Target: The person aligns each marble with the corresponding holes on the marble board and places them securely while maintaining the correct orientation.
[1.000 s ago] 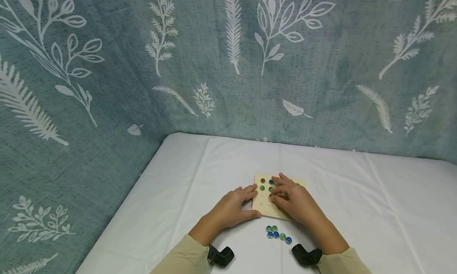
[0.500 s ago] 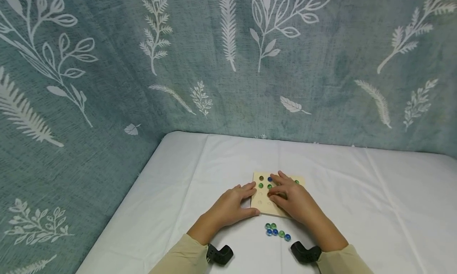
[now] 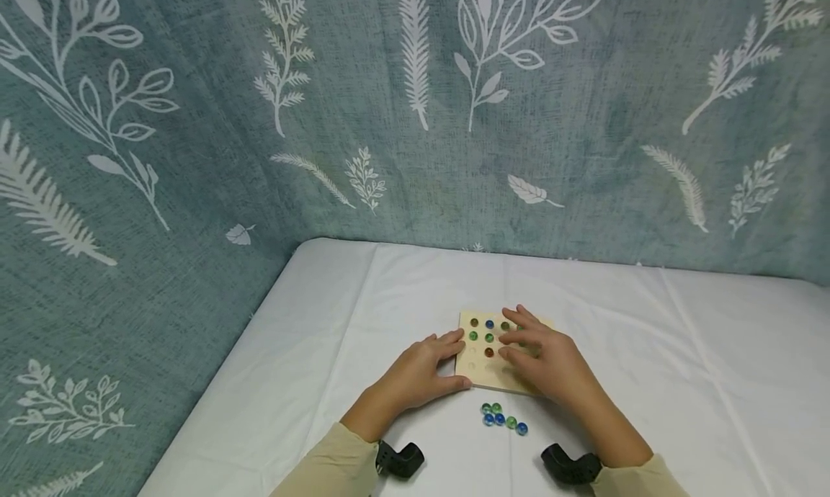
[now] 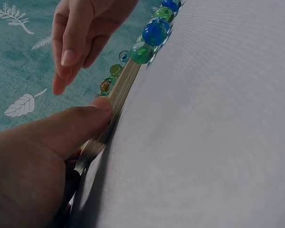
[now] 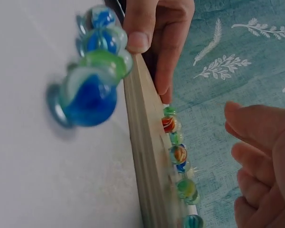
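My left hand [image 3: 423, 373] holds a pale wooden board [image 3: 481, 377] at its left side, thumb [image 4: 92, 116] against the front edge and fingers along the left edge. Glass marbles sit in the board's round hollows: brown, blue and green ones in the two back rows. A reddish-brown marble [image 3: 489, 352] lies in the third row, just left of my right fingertips. My right hand [image 3: 551, 354] hovers over the board's right part with its fingers loosely extended, thumb apart from them and nothing between. It hides some of the marbles there in the head view.
Several loose blue and green marbles [image 3: 500, 419] lie close together on the white tablecloth [image 3: 363, 324], in front of the board. Black wrist cameras [image 3: 400, 461] sit on both wrists. A teal leaf-patterned curtain [image 3: 389, 122] stands behind and to the left of the table.
My right fingers have let go of the reddish-brown marble, leaving it in a third-row hollow, and the hand has drawn right. My left hand stays on the board.
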Action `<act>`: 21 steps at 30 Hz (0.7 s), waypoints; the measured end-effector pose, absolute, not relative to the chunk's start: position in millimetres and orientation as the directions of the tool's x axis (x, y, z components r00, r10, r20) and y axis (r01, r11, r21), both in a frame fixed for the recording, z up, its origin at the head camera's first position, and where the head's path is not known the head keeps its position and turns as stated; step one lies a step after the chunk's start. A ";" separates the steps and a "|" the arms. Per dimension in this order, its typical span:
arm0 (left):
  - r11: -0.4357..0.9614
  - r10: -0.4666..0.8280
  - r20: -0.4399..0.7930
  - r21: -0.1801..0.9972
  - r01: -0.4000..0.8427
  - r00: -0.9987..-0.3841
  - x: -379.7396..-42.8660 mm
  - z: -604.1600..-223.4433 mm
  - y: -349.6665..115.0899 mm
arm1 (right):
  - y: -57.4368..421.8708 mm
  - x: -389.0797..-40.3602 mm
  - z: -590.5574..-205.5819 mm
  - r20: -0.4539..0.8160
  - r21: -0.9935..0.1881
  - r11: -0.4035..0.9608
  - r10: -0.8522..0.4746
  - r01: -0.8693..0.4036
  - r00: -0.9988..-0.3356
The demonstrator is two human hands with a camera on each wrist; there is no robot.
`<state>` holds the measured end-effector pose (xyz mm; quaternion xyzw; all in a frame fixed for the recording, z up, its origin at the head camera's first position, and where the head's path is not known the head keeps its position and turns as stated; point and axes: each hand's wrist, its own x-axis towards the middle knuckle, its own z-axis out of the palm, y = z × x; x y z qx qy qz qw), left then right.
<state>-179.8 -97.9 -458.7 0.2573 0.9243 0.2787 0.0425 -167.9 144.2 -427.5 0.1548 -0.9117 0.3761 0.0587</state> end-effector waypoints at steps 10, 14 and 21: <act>0.712 0.488 0.070 0.544 0.444 -0.870 -179.5 -459.5 -96.4 | 173.2 -136.2 -414.1 0.007 -0.817 0.577 -0.009 -0.011 -1.000; 0.714 0.482 0.063 0.550 0.433 -0.874 -179.3 -458.1 -95.3 | 178.6 -123.4 -416.3 -0.015 -0.811 0.585 -0.028 -0.004 -1.000; 0.709 0.488 0.063 0.554 0.437 -0.871 -177.8 -459.5 -93.4 | 177.4 -104.6 -424.6 0.023 -0.794 0.595 -0.174 -0.124 -0.984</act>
